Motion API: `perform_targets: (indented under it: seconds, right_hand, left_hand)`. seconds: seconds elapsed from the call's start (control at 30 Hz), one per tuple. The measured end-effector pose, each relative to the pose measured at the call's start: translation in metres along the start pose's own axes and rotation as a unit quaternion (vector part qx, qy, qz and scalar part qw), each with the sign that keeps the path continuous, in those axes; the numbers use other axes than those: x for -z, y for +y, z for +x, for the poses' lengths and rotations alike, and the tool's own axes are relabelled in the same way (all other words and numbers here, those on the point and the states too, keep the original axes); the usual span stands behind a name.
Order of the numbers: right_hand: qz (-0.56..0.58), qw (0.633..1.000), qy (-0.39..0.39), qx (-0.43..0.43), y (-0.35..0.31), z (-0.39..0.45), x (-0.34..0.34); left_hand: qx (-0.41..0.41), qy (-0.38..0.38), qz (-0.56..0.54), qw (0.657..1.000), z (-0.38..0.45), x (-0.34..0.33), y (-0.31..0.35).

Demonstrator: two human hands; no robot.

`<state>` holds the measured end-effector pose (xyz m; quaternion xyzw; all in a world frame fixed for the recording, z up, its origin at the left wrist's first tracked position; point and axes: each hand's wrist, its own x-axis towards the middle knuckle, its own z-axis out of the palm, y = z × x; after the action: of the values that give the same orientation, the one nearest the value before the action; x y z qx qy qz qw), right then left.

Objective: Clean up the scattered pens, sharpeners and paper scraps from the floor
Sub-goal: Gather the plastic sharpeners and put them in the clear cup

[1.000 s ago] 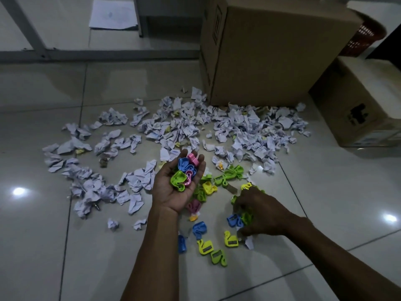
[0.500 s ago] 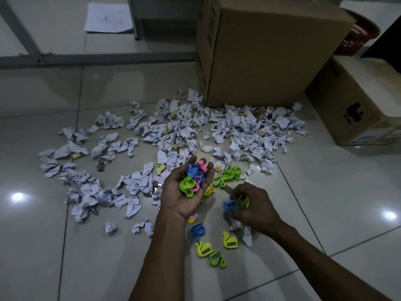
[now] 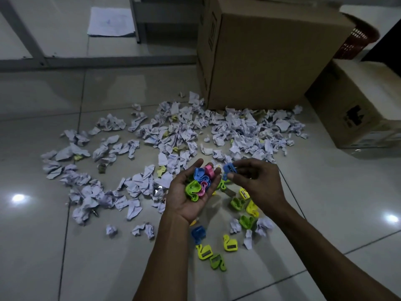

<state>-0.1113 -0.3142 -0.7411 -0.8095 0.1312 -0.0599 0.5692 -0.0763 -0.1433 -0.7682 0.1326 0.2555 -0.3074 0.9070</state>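
Observation:
My left hand (image 3: 184, 198) is cupped palm up above the floor and holds several swan-shaped sharpeners (image 3: 198, 183), green, blue and pink. My right hand (image 3: 260, 183) is raised beside it, pinching a blue sharpener (image 3: 229, 168) at the left hand's fingertips. Several more sharpeners lie on the tiles below: yellow and green ones (image 3: 245, 205), a blue one (image 3: 198, 233), and yellow-green ones (image 3: 208, 253) nearer me. Crumpled paper scraps (image 3: 180, 131) are spread widely across the floor behind and left of my hands. A pen tip (image 3: 94, 212) shows among the scraps at the left.
A big cardboard box (image 3: 271, 53) stands behind the scraps, a smaller box (image 3: 360, 105) to its right. A red basket (image 3: 355, 40) is behind them. A paper sheet (image 3: 110, 21) and grey metal frame legs (image 3: 136, 18) are at the back left.
My right hand lifted from the sharpeners on the floor with a blue one and brought it up to my left hand. The left hand stayed cupped with its load.

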Motion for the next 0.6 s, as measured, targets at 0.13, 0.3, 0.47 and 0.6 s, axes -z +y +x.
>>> perform_targets:
  seconds: [0.13,0.3,0.47,0.6]
  right_hand:
    - [-0.033,0.998,-0.041,0.038,-0.02,0.009,-0.008]
    - [-0.068,0.991,-0.099,0.065,-0.037,0.012,-0.017]
    - [-0.135,0.972,-0.151,0.12,-0.049,0.009,-0.024]
    - [-0.234,0.951,-0.132,0.151,-0.046,0.013,-0.031]
  left_hand:
    - [0.022,-0.014,0.015,1.0,-0.001,-0.002,-0.003]
    - [0.04,-0.033,0.011,0.999,-0.003,-0.002,-0.004]
    - [0.027,-0.017,0.006,0.999,0.0,0.001,-0.002]
    - [0.031,-0.02,0.019,0.999,-0.003,-0.003,-0.005]
